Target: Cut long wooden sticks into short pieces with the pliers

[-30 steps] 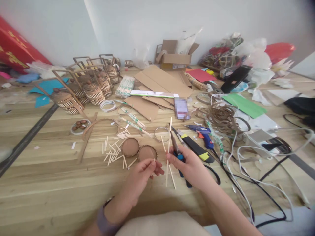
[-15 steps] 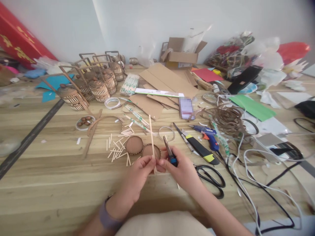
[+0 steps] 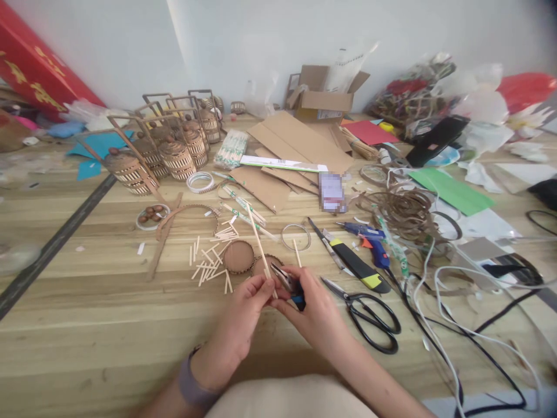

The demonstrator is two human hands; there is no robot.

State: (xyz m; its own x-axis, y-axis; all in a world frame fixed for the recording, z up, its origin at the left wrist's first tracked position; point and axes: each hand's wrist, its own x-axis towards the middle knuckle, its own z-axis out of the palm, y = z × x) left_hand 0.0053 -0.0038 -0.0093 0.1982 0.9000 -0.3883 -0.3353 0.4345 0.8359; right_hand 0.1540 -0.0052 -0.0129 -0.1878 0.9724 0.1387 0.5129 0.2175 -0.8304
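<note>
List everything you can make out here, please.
sticks: two or more, cream, front centre
cut pieces: many, cream, centre left
round trays: two, brown, centre
pliers: one, grey, blue, front centre
scissors: one, black, front right
cutter: one, black-yellow, right
glue gun: one, blue, right
strips: many, brown, right
cables: several, black, white, right
cardboard sheets: several, brown, back centre
carton: one, brown, back
baskets: several, brown, back left
beads: several, brown, left
papers: several, mixed colours, scattered
table: one, tan, underneath
left hand: one, bare, holding stick
right hand: one, bare, holding pliers
</note>
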